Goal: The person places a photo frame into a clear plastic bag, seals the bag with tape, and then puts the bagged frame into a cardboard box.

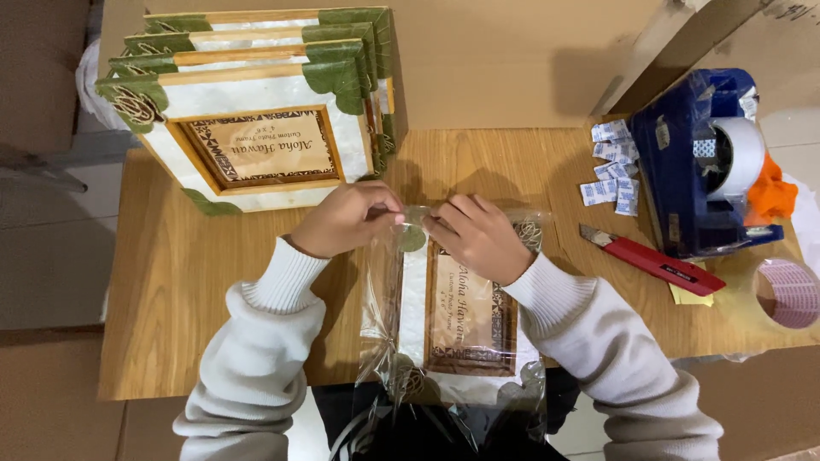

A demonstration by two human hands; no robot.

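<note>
Item in hand: white shell-faced photo frame with green leaf corners and a brown wooden inner border [465, 329], lying flat on the wooden table [179, 282] directly in front of you, inside a clear plastic bag [380, 316].
Left hand [346, 219]: your fingers are pinched on the far edge of the clear plastic bag, at its opening.
Right hand [480, 237]: your fingertips are pinched on the same edge, just beside the left hand; the palm rests over the frame's top end.
Stock: stack of matching photo frames [256, 102], far left of the table, leaning in a row.
Right side: blue tape dispenser with a white roll [705, 162]; small white-and-blue packets [613, 166] just beside it; red utility knife [653, 260] in front of the dispenser; pink tape roll [790, 294] at the table's right edge.
Backdrop: brown cardboard sheet [504, 60] behind the table.
</note>
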